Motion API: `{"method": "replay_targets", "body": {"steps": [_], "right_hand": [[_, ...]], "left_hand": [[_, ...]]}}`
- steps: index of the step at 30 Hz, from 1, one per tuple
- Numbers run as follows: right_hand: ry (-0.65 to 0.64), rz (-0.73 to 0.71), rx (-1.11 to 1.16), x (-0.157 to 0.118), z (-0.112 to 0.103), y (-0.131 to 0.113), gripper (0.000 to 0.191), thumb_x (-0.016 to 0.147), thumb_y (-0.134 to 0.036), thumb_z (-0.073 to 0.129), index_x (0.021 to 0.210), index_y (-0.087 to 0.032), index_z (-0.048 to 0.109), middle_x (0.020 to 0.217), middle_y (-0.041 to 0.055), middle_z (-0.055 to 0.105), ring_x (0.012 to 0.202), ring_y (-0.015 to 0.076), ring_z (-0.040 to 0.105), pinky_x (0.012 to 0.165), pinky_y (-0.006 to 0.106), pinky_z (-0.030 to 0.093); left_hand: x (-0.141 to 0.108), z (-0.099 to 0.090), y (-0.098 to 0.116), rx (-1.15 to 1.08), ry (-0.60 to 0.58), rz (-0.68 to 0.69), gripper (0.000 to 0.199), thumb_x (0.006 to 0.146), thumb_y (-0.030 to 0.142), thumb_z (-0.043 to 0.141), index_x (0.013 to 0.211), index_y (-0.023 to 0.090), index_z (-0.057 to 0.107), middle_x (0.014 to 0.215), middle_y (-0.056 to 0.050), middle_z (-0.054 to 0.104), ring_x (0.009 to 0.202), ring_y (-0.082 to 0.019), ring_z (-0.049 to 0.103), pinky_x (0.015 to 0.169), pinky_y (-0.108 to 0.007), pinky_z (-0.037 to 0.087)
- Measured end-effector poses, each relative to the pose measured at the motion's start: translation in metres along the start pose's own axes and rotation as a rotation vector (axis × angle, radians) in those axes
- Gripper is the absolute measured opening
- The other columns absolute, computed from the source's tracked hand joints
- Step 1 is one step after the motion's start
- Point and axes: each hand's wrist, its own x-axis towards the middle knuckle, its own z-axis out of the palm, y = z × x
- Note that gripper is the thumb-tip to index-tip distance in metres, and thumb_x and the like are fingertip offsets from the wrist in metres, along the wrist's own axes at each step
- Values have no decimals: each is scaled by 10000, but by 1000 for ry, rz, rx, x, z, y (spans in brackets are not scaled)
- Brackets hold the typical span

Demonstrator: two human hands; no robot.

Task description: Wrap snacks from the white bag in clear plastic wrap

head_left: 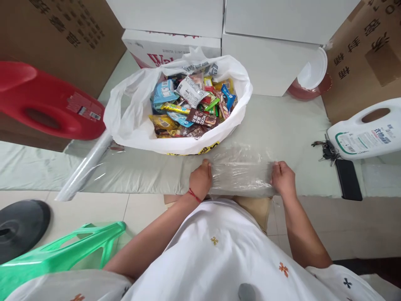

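A sheet of clear plastic film point(239, 173) is stretched flat near the table's front edge. My left hand point(201, 177) is closed on its left side, thumb on top. At the film's right side my right hand point(283, 177) grips it with curled fingers. Whether the film is a bag or a single sheet I cannot tell. Just behind it stands an open white plastic bag point(125, 121) full of small wrapped snacks point(191, 106). A roll of clear film point(84, 167) lies left of the bag, sticking out past the table edge.
On the left are a red jug point(62, 100) and a green stool point(72, 251). White boxes point(255, 62) line the back. To the right lie a white detergent bottle point(369, 129), keys point(327, 150) and a black phone point(348, 179) on the cloth-covered table point(300, 133).
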Motion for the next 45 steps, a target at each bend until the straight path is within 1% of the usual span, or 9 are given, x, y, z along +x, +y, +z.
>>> {"method": "replay_targets", "body": {"steps": [4, 8, 12, 17, 25, 32, 36, 39, 45], "right_hand": [[-41, -161, -252, -8, 7, -3, 319, 1009, -468, 404, 768, -265, 453, 467, -34, 496, 504, 189, 529, 589, 296, 365], [-45, -175, -240, -8, 12, -11, 319, 1021, -460, 378, 783, -263, 460, 502, -31, 499, 506, 186, 513, 579, 294, 337], [-41, -236, -294, -2, 10, -20, 306, 1018, -439, 398, 786, -253, 474, 533, -15, 518, 544, 181, 485, 595, 294, 313], [-53, -270, -323, 11, 0, -26, 311, 1033, -442, 390, 836, -240, 522, 559, -6, 536, 550, 176, 484, 601, 287, 304], [-97, -300, -378, 73, -17, -30, 282, 959, -384, 528, 752, -213, 614, 606, 9, 563, 607, 163, 478, 601, 283, 324], [-274, -4, 29, 127, -30, -42, 355, 899, -518, 681, 802, -176, 666, 523, -28, 514, 436, 103, 413, 467, 253, 316], [-517, 127, 302, 121, -47, -36, 562, 803, -647, 763, 1088, -169, 688, 850, 111, 759, 623, 163, 623, 541, 262, 453], [-769, 104, 306, 104, -63, -28, 755, 630, -512, 927, 1273, -207, 675, 1034, 118, 792, 874, 215, 709, 720, 292, 540], [-833, 167, 163, 95, -88, -8, 544, 519, -426, 979, 949, -151, 790, 756, 30, 725, 688, 163, 645, 719, 310, 524]], "left_hand": [[-17, -1, -3, -1, 205, 38, 245, 1041, 350, 453, 1135, 193, 616, 1160, -140, 685, 927, -279, 697, 684, -349, 501], [-36, -18, 14, -139, 471, 422, 211, 1003, 229, 456, 1068, 198, 655, 1075, -148, 687, 1035, -288, 645, 858, -414, 527], [-43, -32, 50, -161, 285, 804, 243, 993, 186, 488, 1094, 240, 702, 1229, -116, 713, 1295, -294, 586, 1087, -486, 451], [-10, -23, 69, -175, -74, 1054, 294, 963, 81, 498, 936, 236, 747, 1312, -78, 707, 1504, -260, 431, 1314, -563, 154], [38, 1, 22, -17, -230, 924, 481, 935, 83, 478, 1357, 239, 648, 1334, -117, 707, 1276, -245, 634, 1243, -596, 240], [18, 10, 28, -37, 37, 635, 425, 1074, 463, 390, 1148, 219, 730, 1279, -116, 714, 1242, -307, 617, 1214, -680, 195], [6, 21, 39, 26, 140, 498, 537, 986, 631, 521, 1241, 191, 696, 1328, -180, 666, 1290, -372, 553, 1204, -737, 154], [4, 27, 34, 56, 139, 495, 651, 915, 651, 627, 1384, 200, 624, 1461, -206, 584, 1391, -394, 477, 1224, -741, 99], [9, 20, 14, 114, 86, 496, 705, 922, 645, 609, 1495, 240, 551, 1608, -176, 469, 1489, -415, 392, 1203, -790, 69]]}}
